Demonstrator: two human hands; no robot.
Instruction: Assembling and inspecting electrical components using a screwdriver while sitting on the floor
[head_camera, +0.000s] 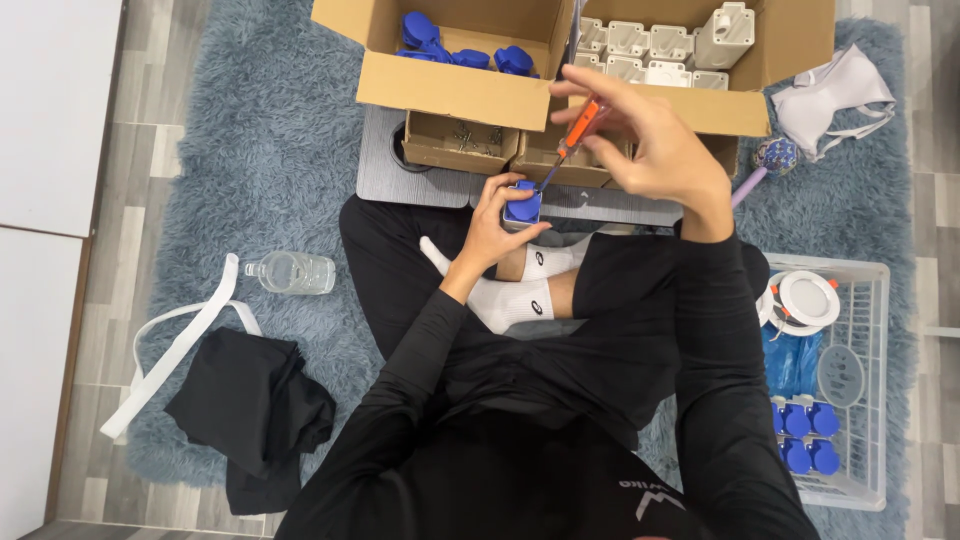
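I sit cross-legged on a shaggy grey rug. My left hand (492, 222) grips a small blue-topped socket box (522, 205) above my lap, at the edge of a low grey board (380, 160). My right hand (650, 135) holds an orange-handled screwdriver (578, 132) tilted down, its tip at the top of the blue part. Both arms wear black sleeves.
Two open cardboard boxes stand ahead: one with blue covers (450, 45), one with white housings (650, 50). Small trays of screws (462, 140) sit beneath them. A white basket (860, 380) with blue parts is at right. A clear bottle (292, 272), black cloth (250, 410) and white strap lie left.
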